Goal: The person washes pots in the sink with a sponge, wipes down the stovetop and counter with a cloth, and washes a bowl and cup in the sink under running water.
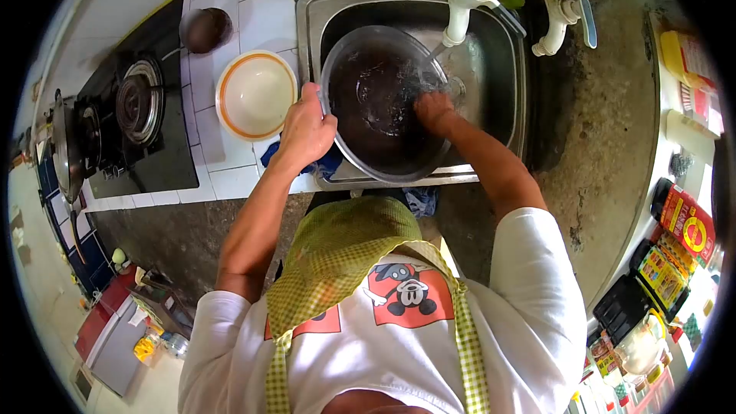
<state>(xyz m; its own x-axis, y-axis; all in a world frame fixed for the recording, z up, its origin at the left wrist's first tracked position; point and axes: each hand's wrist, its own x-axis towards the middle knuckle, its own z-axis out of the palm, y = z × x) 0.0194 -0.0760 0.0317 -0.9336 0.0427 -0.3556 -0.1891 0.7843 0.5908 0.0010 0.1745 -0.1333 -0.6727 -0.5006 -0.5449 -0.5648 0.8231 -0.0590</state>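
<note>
A large round basin (360, 149) with a pale grey rim and a dark inside rests tilted in the steel sink (500, 100). My left hand (308, 126) grips its rim on the left side, thumb pointing up along the edge. Inside the basin's right part is my right hand (435, 113), under a stream of water from the white tap (458, 11). Its fingers are hidden by splashing and dark water, so whether they hold anything is unclear. Ripples spread over the water in the basin.
An orange-rimmed white bowl (257, 96) stands on the tiled counter, close to a dark blue cloth (326, 165). Further left is a black gas hob (165, 161) with a pan (67, 146). Another white tap (553, 23) is at right. Packets (686, 222) line the right-hand shelf.
</note>
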